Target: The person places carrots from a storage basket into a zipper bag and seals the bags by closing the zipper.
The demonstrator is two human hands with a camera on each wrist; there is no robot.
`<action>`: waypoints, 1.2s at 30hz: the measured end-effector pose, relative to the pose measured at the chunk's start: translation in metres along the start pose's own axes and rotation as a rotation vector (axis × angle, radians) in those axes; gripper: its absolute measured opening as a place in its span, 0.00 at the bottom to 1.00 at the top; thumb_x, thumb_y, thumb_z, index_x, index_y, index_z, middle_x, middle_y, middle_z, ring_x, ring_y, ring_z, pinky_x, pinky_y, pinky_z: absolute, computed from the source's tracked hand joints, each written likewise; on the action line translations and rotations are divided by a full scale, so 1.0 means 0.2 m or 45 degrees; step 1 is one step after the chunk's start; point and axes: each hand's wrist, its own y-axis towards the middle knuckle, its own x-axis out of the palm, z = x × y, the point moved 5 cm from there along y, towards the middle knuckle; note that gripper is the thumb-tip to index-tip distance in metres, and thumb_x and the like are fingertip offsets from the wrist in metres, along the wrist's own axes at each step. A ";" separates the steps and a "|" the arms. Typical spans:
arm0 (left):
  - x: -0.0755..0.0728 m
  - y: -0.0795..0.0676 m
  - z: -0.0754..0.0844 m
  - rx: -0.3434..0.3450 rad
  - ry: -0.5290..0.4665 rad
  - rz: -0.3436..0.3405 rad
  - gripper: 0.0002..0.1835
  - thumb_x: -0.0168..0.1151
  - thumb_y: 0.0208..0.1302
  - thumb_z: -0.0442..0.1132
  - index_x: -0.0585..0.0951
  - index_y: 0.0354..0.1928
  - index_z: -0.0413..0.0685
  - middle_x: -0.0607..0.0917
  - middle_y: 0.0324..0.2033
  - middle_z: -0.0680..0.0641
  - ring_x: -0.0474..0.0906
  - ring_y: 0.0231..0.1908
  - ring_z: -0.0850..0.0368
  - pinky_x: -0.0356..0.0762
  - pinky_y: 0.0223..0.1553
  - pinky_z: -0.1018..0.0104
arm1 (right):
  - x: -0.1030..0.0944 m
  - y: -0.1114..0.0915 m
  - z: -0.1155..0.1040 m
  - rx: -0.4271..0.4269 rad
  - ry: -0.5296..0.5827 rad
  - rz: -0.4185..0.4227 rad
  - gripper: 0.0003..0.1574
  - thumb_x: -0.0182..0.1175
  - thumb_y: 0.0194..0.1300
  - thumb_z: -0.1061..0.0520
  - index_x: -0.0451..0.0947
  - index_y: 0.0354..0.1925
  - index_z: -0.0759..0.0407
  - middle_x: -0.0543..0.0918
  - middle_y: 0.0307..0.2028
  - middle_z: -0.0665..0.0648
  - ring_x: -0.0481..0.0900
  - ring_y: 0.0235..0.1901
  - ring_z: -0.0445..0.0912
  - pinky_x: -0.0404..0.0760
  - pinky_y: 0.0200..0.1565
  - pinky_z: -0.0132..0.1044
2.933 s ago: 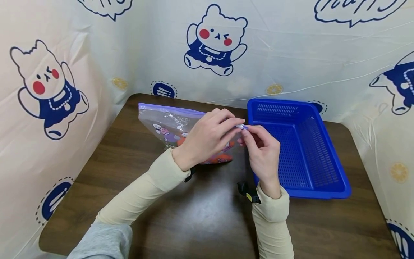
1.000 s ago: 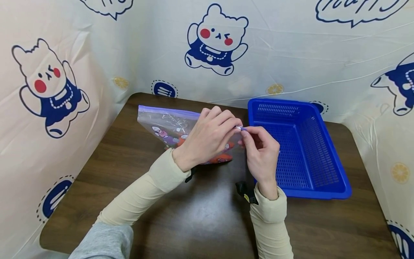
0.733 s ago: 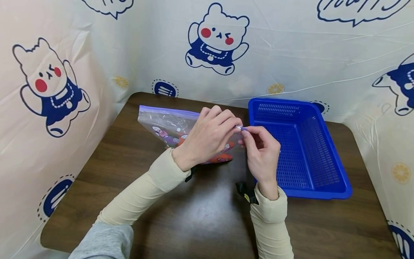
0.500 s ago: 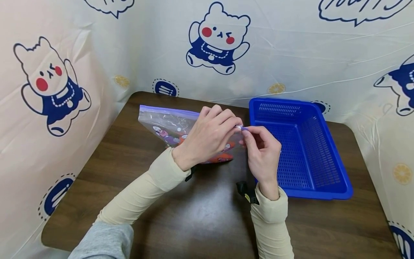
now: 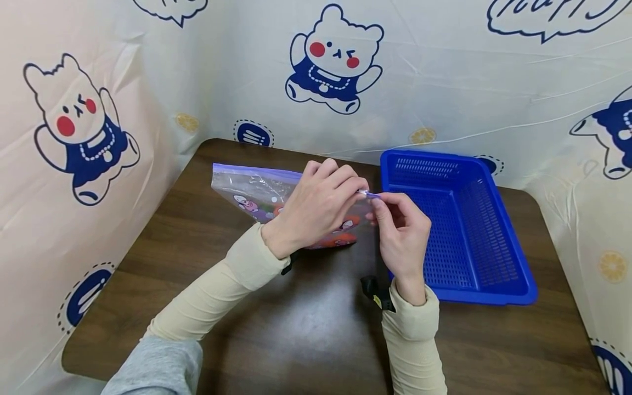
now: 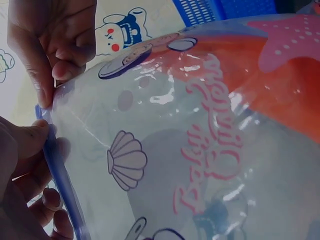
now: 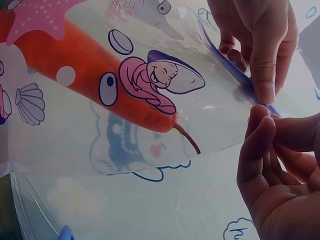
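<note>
A clear zip-top bag (image 5: 257, 189) with a purple zip strip and printed sea figures stands tilted on the table. Inside it is a carrot (image 7: 92, 70), its thin tail visible in the right wrist view. My left hand (image 5: 321, 206) pinches the zip strip near its right end and covers part of the bag. At that end corner, my right hand (image 5: 402, 230) pinches the strip between thumb and forefinger. A small white bit shows at the strip between both hands' fingertips. In the left wrist view, the purple zip strip (image 6: 62, 177) runs past the left fingers.
A blue plastic basket (image 5: 508, 247) with slotted walls stands right beside my right hand. The dark wooden table (image 5: 163, 263) has rounded corners. A pale printed curtain (image 5: 434, 66) surrounds it at the back and sides.
Over the last three seconds my left fingers have drawn in slightly at the zip strip, and the bag's left top corner has sunk a little. Both hands keep their pinch near the right end.
</note>
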 end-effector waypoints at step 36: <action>-0.03 -0.04 -0.06 -0.075 0.010 0.001 0.10 0.58 0.69 0.44 0.83 0.46 0.51 0.84 0.41 0.50 0.70 0.40 0.53 0.67 0.46 0.57 | -0.02 0.00 0.00 0.036 -0.026 0.048 0.08 0.60 0.65 0.64 0.80 0.39 0.71 0.83 0.30 0.67 0.78 0.23 0.36 0.80 0.30 0.24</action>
